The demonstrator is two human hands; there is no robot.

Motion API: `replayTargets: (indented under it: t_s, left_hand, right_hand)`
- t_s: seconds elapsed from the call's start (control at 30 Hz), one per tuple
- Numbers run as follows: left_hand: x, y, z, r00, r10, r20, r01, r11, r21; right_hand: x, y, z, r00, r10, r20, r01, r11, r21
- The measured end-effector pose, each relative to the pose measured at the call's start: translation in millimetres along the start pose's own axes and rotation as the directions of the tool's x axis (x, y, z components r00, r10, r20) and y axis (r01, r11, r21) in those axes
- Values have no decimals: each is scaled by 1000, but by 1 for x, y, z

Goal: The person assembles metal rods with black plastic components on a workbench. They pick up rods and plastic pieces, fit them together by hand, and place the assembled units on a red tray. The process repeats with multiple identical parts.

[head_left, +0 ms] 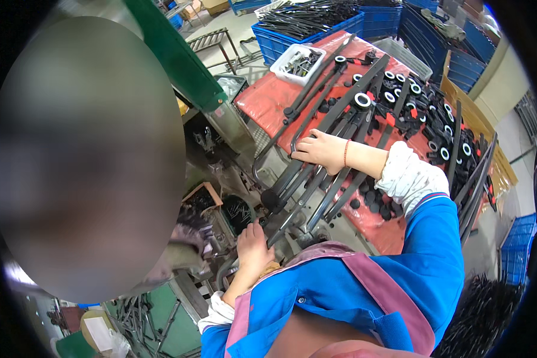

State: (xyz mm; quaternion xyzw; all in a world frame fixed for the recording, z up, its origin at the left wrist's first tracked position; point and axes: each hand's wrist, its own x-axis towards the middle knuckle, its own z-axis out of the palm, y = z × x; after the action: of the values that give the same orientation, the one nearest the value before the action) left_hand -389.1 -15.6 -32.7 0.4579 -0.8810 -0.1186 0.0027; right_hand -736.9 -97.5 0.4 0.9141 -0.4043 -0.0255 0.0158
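Observation:
A folding frame of dark metal tubes point(290, 176) lies slanted across the near left edge of the red-covered table point(258, 98), its lower end toward me. My right hand point(323, 150) is closed over the tubes at their middle, fingers curled down on the far side. Nearer my body, my left hand point(254, 246) is wrapped round the lower end of the frame, beside a black joint piece point(272, 201). Its fingertips are partly hidden. More dark tubes and a joint with a white ring point(362, 100) lie just beyond my right hand.
Black plastic fittings point(414, 110) with white rings and round black caps point(383, 206) cover the table's right side. A white basket point(298, 64) of small parts stands at its far corner. Left are a green machine column point(182, 53), a bin of pins point(238, 212) and another person's sleeve point(188, 253).

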Motion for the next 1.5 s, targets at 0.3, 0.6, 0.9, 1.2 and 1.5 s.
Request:
replayTargets:
  t_s: [0.3,0.6,0.9,1.2,1.5]
  left_hand:
    - [173,48,0,971,-21,-238,6,998,-63]
    - [215,35,45,997,74,-19,-75,997,-5]
    - [77,14,65,995,14,103,2,988,-151]
    - [-83,-52,83,966,-200,163,248,894,-374]
    - [-237,-130,86,878,-416,-235,269,836,-478]
  right_hand:
    - [13,160,15,979,190,-76,-198,973,-120]
    - [18,260,138,786,616,43,-594,774,-220]
    - [36,206,125,791,603,-100,-612,781,-128]
    - [199,-74,47,902,-50,-430,238,888,395]
    - [352,-170,103,972,112,-207,-45,951,304]
